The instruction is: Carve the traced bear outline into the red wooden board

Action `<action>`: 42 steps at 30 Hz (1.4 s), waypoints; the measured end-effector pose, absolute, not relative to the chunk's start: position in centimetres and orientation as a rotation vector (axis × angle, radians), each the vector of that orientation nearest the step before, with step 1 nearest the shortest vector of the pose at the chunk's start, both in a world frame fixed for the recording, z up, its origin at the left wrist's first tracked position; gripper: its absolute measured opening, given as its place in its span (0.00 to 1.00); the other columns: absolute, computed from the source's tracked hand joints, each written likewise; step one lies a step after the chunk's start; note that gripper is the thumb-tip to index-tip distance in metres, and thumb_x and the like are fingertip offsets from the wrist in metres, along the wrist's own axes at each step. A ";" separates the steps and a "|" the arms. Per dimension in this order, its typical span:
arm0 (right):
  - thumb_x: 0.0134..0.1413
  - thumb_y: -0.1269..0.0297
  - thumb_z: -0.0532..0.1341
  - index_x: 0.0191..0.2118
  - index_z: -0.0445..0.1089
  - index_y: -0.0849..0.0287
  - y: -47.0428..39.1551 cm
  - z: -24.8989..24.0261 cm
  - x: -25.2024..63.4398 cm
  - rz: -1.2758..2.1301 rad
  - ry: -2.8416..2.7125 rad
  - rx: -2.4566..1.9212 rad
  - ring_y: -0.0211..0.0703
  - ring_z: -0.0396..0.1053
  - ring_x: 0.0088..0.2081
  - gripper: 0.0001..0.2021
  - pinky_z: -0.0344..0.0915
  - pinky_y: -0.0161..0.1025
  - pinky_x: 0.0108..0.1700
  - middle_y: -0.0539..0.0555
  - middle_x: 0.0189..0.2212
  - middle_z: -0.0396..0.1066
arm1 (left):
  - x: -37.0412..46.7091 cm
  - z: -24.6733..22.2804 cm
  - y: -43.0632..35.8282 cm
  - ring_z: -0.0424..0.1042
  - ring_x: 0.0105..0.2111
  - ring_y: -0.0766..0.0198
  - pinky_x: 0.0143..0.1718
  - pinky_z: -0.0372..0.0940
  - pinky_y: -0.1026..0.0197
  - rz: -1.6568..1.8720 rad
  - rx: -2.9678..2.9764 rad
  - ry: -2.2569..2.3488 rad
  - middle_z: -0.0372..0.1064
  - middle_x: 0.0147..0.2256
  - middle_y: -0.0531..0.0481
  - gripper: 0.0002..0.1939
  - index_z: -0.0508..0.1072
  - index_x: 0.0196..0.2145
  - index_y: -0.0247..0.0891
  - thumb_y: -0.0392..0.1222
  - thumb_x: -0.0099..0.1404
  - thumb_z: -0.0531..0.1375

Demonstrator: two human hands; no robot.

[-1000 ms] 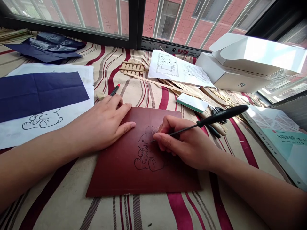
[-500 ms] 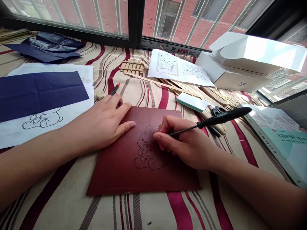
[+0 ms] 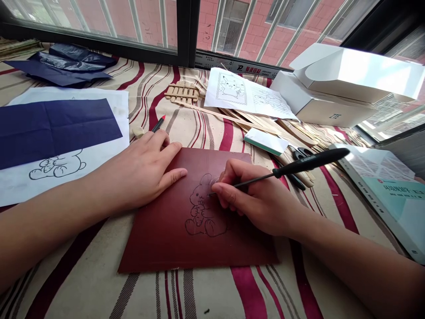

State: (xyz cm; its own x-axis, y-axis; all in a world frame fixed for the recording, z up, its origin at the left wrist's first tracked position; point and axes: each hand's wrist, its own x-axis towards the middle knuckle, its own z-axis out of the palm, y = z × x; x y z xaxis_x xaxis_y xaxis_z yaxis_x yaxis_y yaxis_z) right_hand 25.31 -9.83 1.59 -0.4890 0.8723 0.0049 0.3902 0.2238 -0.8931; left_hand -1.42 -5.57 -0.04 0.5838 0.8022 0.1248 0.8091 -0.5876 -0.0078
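A reddish-brown board lies in front of me with a line drawing of a bear-like animal holding a carrot. Pinched in the fingers of my right hand is a slim screwdriver, its black handle sloping up to the right. The thin metal tip touches the board at the animal's face. My right hand covers part of the drawing. Palm down, my left hand rests on the board's upper left edge with its fingers spread, holding nothing. A red-tipped black pen lies just beyond its fingers.
Dark blue sheets cover part of a white paper at left. Farther back are thin wooden sticks, a printed sheet and a white box. Scissors and a book lie at right. A window frame borders the back.
Almost nothing differs. Both hands keep their places, and the screwdriver tip stays at the animal's face. The view has shifted very slightly.
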 end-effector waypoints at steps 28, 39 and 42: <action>0.70 0.63 0.64 0.31 0.65 0.54 -9.8 1.4 25.3 1.154 -2.023 -1.097 0.35 0.68 0.26 0.14 0.64 0.35 0.28 0.46 0.25 0.72 | -1.4 -0.3 -5.5 0.70 0.52 0.39 0.59 0.66 0.38 -0.235 -2.754 -1.446 0.67 0.50 0.35 0.33 0.75 0.55 0.37 0.63 0.77 0.42; 0.70 0.61 0.68 0.31 0.64 0.53 -9.4 1.0 25.1 1.202 -1.451 -1.073 0.33 0.67 0.19 0.16 0.63 0.31 0.20 0.45 0.23 0.74 | -1.3 2.0 -7.4 0.67 0.60 0.43 0.64 0.63 0.41 -0.530 -2.839 -0.811 0.70 0.61 0.38 0.21 0.76 0.61 0.42 0.48 0.83 0.48; 0.70 0.61 0.68 0.30 0.64 0.54 -9.0 0.8 25.0 1.187 -1.390 -1.037 0.33 0.67 0.19 0.16 0.63 0.30 0.19 0.45 0.22 0.74 | -1.7 2.2 -7.7 0.67 0.64 0.52 0.67 0.62 0.52 -0.488 -3.116 -0.401 0.70 0.66 0.50 0.20 0.77 0.63 0.54 0.53 0.84 0.50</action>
State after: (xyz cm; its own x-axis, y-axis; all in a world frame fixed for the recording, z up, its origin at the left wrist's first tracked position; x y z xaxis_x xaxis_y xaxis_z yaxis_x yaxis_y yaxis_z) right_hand 25.02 -9.05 0.85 -0.1394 0.9787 0.1510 0.0042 0.1530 -0.9882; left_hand -1.70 -7.69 2.24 0.9211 0.2527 0.2962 0.2411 -0.9675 0.0758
